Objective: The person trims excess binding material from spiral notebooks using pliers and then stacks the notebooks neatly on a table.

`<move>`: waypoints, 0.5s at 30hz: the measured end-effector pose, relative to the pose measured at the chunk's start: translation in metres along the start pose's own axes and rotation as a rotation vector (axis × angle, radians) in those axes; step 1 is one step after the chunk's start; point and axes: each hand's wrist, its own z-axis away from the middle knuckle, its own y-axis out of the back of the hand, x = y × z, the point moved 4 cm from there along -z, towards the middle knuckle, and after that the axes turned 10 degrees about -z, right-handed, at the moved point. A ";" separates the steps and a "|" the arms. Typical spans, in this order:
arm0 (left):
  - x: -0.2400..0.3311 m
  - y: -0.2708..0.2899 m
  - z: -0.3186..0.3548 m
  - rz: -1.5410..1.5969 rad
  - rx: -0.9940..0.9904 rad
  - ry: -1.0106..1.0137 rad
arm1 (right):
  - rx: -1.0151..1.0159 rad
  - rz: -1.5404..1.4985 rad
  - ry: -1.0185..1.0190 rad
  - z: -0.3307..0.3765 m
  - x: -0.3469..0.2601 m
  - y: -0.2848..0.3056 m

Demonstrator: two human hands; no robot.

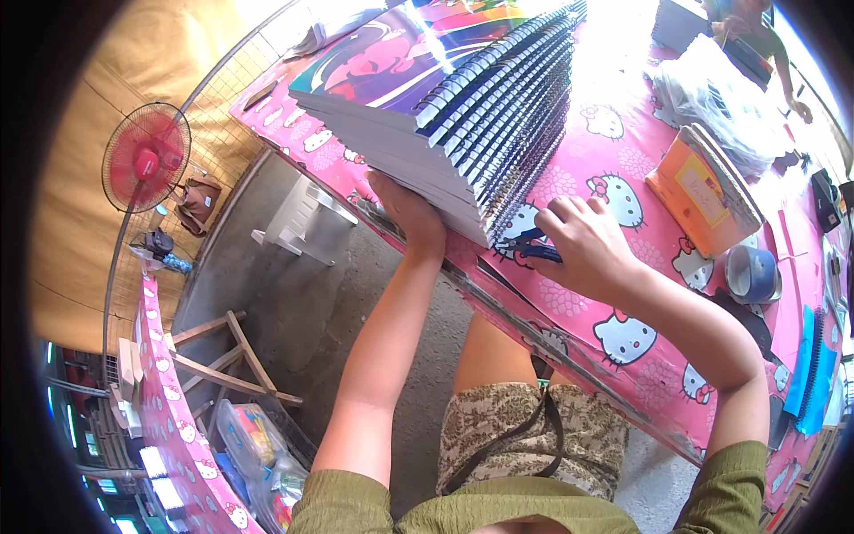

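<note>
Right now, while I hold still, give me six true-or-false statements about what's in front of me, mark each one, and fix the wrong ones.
1. The right hand holds a blue-handled tool. True.
2. The left hand rests against the stack of notebooks. True.
3. The notebooks are bound with staples. False: dark coils run along their bound edges.
4. A red fan stands at the left of the view. True.
5. The roll of tape is left of the notebooks. False: it is to their right.
6. The table is covered in plain green. False: the pink cover is patterned.
</note>
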 end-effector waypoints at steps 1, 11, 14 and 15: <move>-0.002 0.002 -0.002 -0.027 0.009 -0.022 | 0.007 0.005 -0.004 0.001 -0.001 0.000; 0.003 -0.002 -0.002 0.022 0.029 -0.015 | -0.144 -0.209 -0.154 -0.008 0.000 0.003; 0.006 -0.005 0.003 0.047 0.029 0.021 | -0.196 -0.151 -0.141 -0.016 -0.003 0.016; 0.010 -0.008 0.004 0.081 0.003 0.033 | -0.213 -0.137 -0.133 -0.019 -0.003 0.019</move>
